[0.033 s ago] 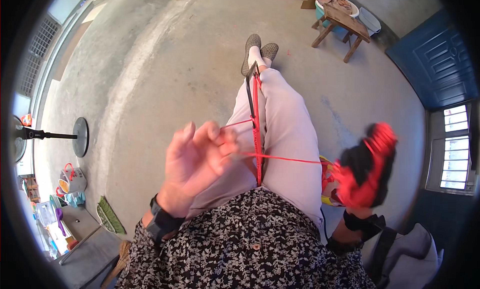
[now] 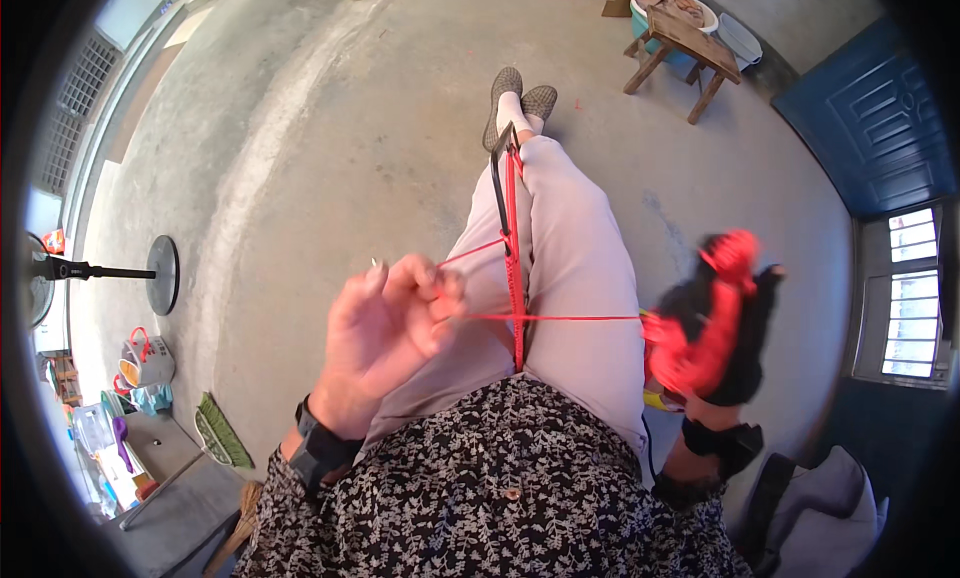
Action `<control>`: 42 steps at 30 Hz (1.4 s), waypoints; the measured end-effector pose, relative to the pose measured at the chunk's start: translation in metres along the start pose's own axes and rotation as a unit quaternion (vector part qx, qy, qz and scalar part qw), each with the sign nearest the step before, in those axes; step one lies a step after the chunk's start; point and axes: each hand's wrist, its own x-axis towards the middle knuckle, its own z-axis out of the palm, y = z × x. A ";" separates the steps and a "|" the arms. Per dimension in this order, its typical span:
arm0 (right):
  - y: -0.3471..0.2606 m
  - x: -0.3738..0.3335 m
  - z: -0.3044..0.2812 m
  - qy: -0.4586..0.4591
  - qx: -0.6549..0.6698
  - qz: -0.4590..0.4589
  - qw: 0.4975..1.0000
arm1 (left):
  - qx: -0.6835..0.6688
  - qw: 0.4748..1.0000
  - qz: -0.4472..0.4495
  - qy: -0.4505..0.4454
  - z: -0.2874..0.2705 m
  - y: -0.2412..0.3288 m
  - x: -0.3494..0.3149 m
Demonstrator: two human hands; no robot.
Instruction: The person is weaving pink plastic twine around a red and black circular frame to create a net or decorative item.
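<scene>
A narrow black metal frame lies lengthwise between my thighs, with a red braided cord strip along it. My left hand is bare, raised over the left thigh, its fingers curled round a thin red cord. One length of that cord runs up to the frame; another stretches taut across my lap toward the right. At that side my right hand, in a red and black glove, is raised beside the right thigh. Motion smears its fingers, so their grip on the cord cannot be made out.
Partly behind the gloved hand is a yellow and red bag. A wooden stool stands far right, near a blue door. To the left are a black round-based stand, a grey bucket and a green broom.
My gloved right hand has shifted a little left and turned. My left hand has moved slightly, still with the red cord. The frame has stayed put.
</scene>
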 end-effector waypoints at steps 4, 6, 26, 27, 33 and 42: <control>0.059 0.039 -0.009 -0.052 -0.479 0.023 0.876 | 0.157 0.971 0.009 0.180 -0.006 -0.005 -0.039; 0.101 0.047 -0.011 -0.011 -0.549 0.018 0.836 | 0.191 0.955 0.008 0.226 -0.010 -0.013 -0.046; 0.048 0.078 0.024 0.060 -0.568 -0.159 0.805 | 0.450 0.887 0.090 0.049 0.018 0.007 0.038; 0.049 0.080 0.026 0.028 -0.701 -0.198 0.684 | 0.475 0.871 0.105 0.070 0.009 0.001 0.046; 0.094 0.104 0.024 -0.060 -0.842 -0.195 0.499 | 0.415 0.896 0.055 0.149 -0.021 -0.017 0.063; 0.080 0.085 0.026 0.003 -0.540 -0.145 0.829 | 0.212 0.957 0.107 0.168 -0.044 0.014 0.061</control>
